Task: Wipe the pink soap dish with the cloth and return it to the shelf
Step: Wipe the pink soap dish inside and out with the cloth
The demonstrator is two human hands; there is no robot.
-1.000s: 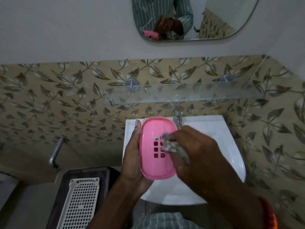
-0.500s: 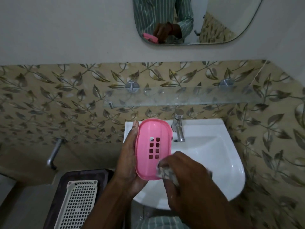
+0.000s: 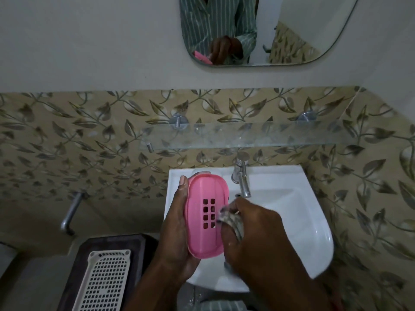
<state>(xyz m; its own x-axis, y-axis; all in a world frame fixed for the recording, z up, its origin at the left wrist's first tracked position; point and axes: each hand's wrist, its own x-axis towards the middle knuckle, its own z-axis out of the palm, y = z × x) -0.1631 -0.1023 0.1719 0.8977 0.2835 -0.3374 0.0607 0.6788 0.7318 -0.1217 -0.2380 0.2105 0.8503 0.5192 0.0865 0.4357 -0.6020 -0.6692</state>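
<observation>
Over sink point(image 3: 292, 212) — cloth point(image 3: 231, 223) rubbing soap dish point(image 3: 205, 214).

Leaf-patterned tiles point(image 3: 89, 153), mirror point(image 3: 303, 30), white basin point(image 3: 292, 209)

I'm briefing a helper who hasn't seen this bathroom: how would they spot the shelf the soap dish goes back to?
Find the white ceramic washbasin with its chrome tap. On the leaf-patterned tile wall just above the tap runs a long clear glass shelf, below the mirror. It hangs on two round chrome wall mounts and is see-through, unlike anything else there.
</observation>
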